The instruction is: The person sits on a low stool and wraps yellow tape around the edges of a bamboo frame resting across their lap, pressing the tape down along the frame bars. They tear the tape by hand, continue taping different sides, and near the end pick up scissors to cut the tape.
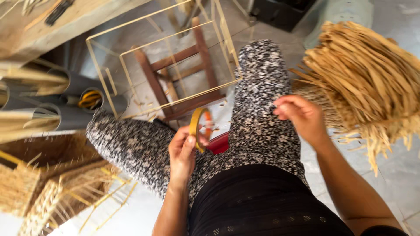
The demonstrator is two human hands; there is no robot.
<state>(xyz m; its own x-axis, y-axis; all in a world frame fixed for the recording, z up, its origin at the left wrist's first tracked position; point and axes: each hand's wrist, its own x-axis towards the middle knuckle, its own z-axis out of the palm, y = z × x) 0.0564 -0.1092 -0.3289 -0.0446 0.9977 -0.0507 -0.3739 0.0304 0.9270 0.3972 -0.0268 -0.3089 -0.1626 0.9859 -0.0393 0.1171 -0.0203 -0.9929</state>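
Motion blur smears the right hand (302, 116); its fingers look loosely curled on nothing, beside the straw bundle (367, 83). The left hand (183, 150) pinches a yellow tape roll (197, 126) above the lap.

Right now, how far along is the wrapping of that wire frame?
Done: a woven straw basket sits at lower left. In hand: the left hand holds a yellow tape roll; the right hand is raised beside it, apparently empty. Left: the wire frame on the wooden stool is bare, and the straw bundle looks untouched.
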